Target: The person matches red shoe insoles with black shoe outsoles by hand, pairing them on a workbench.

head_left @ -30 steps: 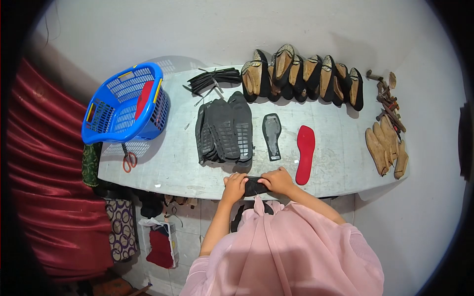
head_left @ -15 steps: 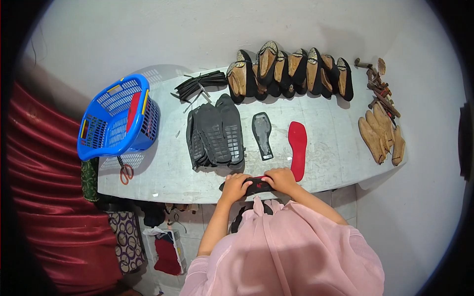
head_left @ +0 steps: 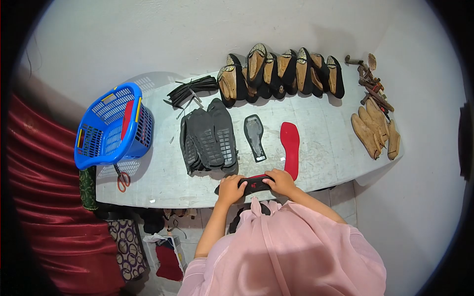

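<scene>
At the table's front edge my left hand (head_left: 230,189) and my right hand (head_left: 281,182) are both closed on a black insole (head_left: 256,185). It lies crosswise between them, with a small red mark on its face and a red strip along its far edge. My left hand grips its left part, my right hand its right part; the fingers curl over the far side. Just beyond my right hand lies a red insole (head_left: 290,143), flat on the table. A grey shoe sole (head_left: 255,135) rests to its left. Dark ridged soles (head_left: 207,140) are stacked farther left.
A row of black shoes (head_left: 304,74) on wooden lasts stands along the back. Bare wooden lasts (head_left: 365,135) and hammers (head_left: 374,86) lie at the right. A blue basket (head_left: 111,130), orange-handled scissors (head_left: 122,180) and a bundle of black strips (head_left: 192,90) are at the left.
The view has shifted a little, so the table things appear farther left. Both hands keep their grip on the black insole, and slightly more of its face shows.
</scene>
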### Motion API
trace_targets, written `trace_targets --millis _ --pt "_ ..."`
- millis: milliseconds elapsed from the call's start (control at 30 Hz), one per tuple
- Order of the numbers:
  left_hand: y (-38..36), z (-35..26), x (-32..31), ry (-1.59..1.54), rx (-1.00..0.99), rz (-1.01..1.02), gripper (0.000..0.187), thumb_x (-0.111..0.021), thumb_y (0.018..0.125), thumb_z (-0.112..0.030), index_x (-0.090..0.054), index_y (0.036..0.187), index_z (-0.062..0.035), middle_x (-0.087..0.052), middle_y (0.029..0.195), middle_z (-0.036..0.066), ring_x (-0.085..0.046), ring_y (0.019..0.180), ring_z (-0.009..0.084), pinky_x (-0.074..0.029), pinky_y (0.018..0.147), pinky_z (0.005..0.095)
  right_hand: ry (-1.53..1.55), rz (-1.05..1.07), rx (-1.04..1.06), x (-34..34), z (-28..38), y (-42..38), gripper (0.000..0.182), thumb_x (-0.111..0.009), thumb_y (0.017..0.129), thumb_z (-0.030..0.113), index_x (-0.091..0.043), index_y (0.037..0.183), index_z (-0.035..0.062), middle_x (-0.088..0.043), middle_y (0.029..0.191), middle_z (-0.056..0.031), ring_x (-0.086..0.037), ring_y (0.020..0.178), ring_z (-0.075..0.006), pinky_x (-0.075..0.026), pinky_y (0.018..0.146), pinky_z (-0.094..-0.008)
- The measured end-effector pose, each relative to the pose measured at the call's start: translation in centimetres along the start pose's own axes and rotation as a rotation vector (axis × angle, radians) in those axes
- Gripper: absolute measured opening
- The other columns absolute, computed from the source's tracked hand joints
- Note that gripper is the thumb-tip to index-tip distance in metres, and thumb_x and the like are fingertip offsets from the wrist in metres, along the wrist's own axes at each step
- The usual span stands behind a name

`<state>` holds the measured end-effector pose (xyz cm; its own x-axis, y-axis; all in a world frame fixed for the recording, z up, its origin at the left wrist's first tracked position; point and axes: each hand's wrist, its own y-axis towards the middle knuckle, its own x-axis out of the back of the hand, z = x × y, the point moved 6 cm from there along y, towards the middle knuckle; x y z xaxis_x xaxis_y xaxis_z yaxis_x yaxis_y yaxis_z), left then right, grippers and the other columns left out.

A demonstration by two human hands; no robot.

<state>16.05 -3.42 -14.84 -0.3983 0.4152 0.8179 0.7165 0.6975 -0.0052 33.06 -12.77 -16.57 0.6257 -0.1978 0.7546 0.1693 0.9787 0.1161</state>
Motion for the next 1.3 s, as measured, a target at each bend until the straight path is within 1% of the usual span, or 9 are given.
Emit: trace_targets --millis 133,267,500,633,767,900,1000,1100,1300 --pt "1.3 -4.1 0.6 0.129 -0.253 0.067 0.028 -0.063 0.08 -0.026 -0.064 0.099 -0.0062 -0.065 0.09 0.011 -0.062 0.085 0.03 -0.045 0.071 0.0419 0.037 -0.053 0.068 0.4 0.8 0.2 0.028 -0.062 0.082 0.028 -0.063 0.101 0.0074 -0.058 0.081 -0.0121 -0.059 0.077 -0.0318 -0.045 0.066 -0.042" --pt "2.5 -3.8 -2.3 0.082 -0.225 0.109 0.033 -0.063 0.081 -0.029 -0.061 0.105 -0.008 -0.065 0.088 0.012 -0.063 0.076 0.031 -0.048 0.062 0.0409 0.139 -0.081 0.069 -0.2 -0.6 0.2 0.028 -0.061 0.083 0.025 -0.062 0.103 0.0046 -0.059 0.084 -0.0136 -0.059 0.079 -0.0325 -0.046 0.07 -0.0419" --pt "1.8 -3.7 -0.1 -0.034 -0.121 -0.032 0.032 -0.063 0.082 -0.03 -0.064 0.105 -0.007 -0.066 0.092 0.014 -0.064 0.078 0.0312 -0.05 0.065 0.039 0.332 -0.189 -0.15 2.6 -0.8 0.2 0.028 -0.066 0.082 0.022 -0.063 0.098 -0.0002 -0.065 0.093 -0.0178 -0.062 0.087 -0.0329 -0.048 0.076 -0.0363" --pt "2.3 -4.3 1.1 -0.158 -0.136 -0.138 0.032 -0.063 0.082 -0.027 -0.065 0.106 -0.0057 -0.066 0.093 0.017 -0.064 0.077 0.0327 -0.05 0.066 0.0368 0.375 -0.293 -0.052 5.5 1.3 2.0 0.022 -0.066 0.082 0.02 -0.065 0.092 -0.0001 -0.064 0.083 -0.0157 -0.063 0.078 -0.0281 -0.048 0.07 -0.0341" --pt "2.7 -5.8 3.5 -0.263 -0.031 -0.167 0.031 -0.063 0.082 -0.022 -0.064 0.107 -0.0041 -0.066 0.092 0.017 -0.065 0.076 0.0319 -0.049 0.065 0.035 0.643 -0.34 -0.249 6.0 2.6 2.9 0.025 -0.062 0.086 0.024 -0.059 0.09 -0.0001 -0.061 0.078 -0.0154 -0.061 0.073 -0.0242 -0.046 0.066 -0.0327" --pt "2.5 -6.2 4.7 -0.307 -0.04 -0.164 0.031 -0.064 0.082 -0.02 -0.063 0.107 -0.0027 -0.067 0.092 0.016 -0.065 0.078 0.0269 -0.049 0.067 0.0309 0.383 -0.536 -0.086 7.7 4.4 3.3 0.028 -0.062 0.088 0.028 -0.056 0.087 0.0003 -0.058 0.073 -0.0088 -0.055 0.067 -0.0144 -0.044 0.063 -0.0271" --pt "2.5 -6.0 4.6 -0.437 0.006 -0.204 0.031 -0.063 0.084 -0.019 -0.062 0.108 0.0002 -0.068 0.091 0.013 -0.065 0.079 0.0198 -0.049 0.07 0.0284 0.642 -0.64 -0.15 8.2 5.5 3.8 0.028 -0.064 0.087 0.028 -0.055 0.084 0.0012 -0.056 0.072 -0.0045 -0.051 0.066 -0.0087 -0.043 0.061 -0.0241" --pt "2.6 -4.8 3.0 -0.583 0.054 -0.26 0.031 -0.062 0.087 -0.019 -0.061 0.109 0.0031 -0.067 0.092 0.01 -0.062 0.08 0.0139 -0.048 0.072 0.0272 0.899 -0.671 -0.169 7.5 5.8 4.6 0.029 -0.065 0.086 0.028 -0.055 0.081 0.0016 -0.056 0.07 -0.0026 -0.05 0.065 -0.0068 -0.042 0.058 -0.0235" --pt "3.1 -4.9 2.3 -0.631 0.045 -0.166 0.035 -0.06 0.09 -0.021 -0.057 0.115 0.0034 -0.065 0.096 0.007 -0.06 0.083 0.0126 -0.048 0.074 0.0255 0.651 -0.61 -0.191 9.0 6.5 5.1 0.031 -0.066 0.086 0.03 -0.055 0.078 0.0014 -0.056 0.062 -0.0049 -0.051 0.059 -0.0094 -0.043 0.055 -0.027"
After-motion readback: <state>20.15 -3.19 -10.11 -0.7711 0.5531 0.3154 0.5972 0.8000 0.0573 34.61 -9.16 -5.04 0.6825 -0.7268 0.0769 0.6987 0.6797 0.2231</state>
